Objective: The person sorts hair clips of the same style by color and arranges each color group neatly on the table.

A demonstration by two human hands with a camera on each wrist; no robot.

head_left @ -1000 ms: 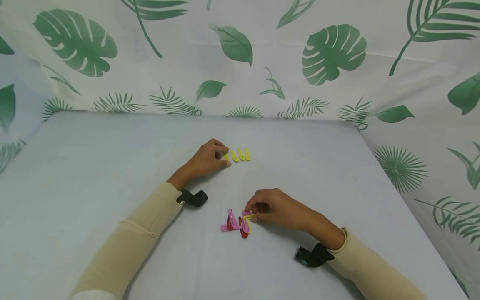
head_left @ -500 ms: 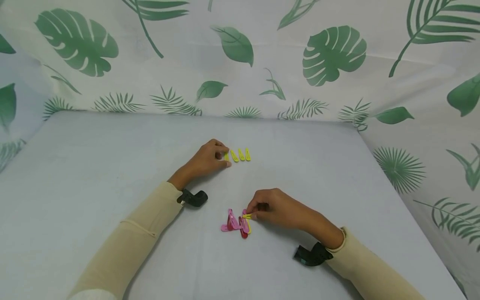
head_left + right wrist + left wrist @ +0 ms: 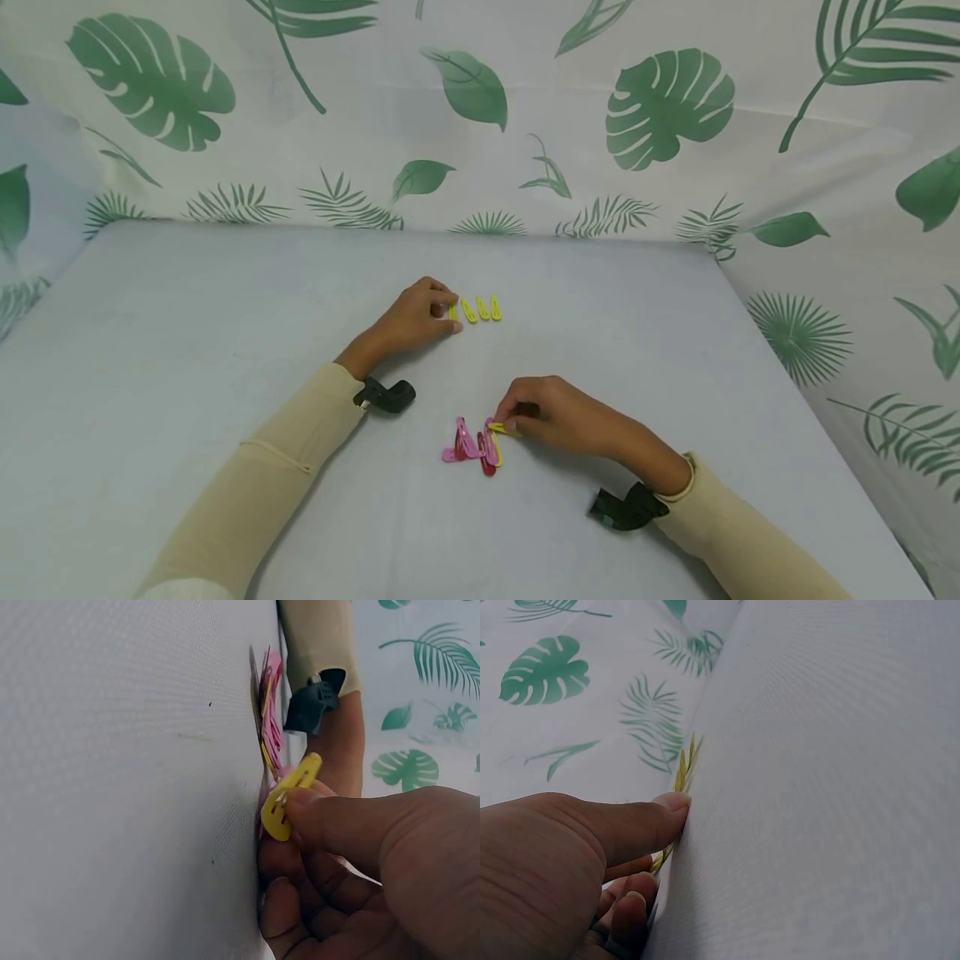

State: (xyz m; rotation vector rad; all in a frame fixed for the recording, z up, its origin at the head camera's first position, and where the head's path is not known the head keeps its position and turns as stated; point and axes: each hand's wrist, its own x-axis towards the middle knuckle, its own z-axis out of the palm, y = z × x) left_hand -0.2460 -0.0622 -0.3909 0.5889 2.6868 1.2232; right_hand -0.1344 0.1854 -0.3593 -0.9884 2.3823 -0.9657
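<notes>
In the head view, my left hand (image 3: pixel 412 317) holds a yellow snap hair clip (image 3: pixel 453 312) lengthwise between thumb and fingers, on the table at the left end of a short row of yellow hair clips (image 3: pixel 482 309). The left wrist view shows that held clip (image 3: pixel 658 862) partly hidden by the thumb. My right hand (image 3: pixel 566 417) pinches another yellow hair clip (image 3: pixel 292 796) between thumb and fingers, beside a small pile of pink (image 3: pixel 467 442), red and yellow hair clips. The right wrist view shows the pile (image 3: pixel 271 705) just behind the pinched clip.
A white cloth covers the table (image 3: pixel 225 333). A leaf-printed sheet (image 3: pixel 555 108) stands behind it and continues on both sides. Each wrist carries a black camera mount (image 3: pixel 628 508).
The yellow clip in my right hand has turned and shifted slightly right, away from the pile. My left hand and the row of yellow clips stay where they were.
</notes>
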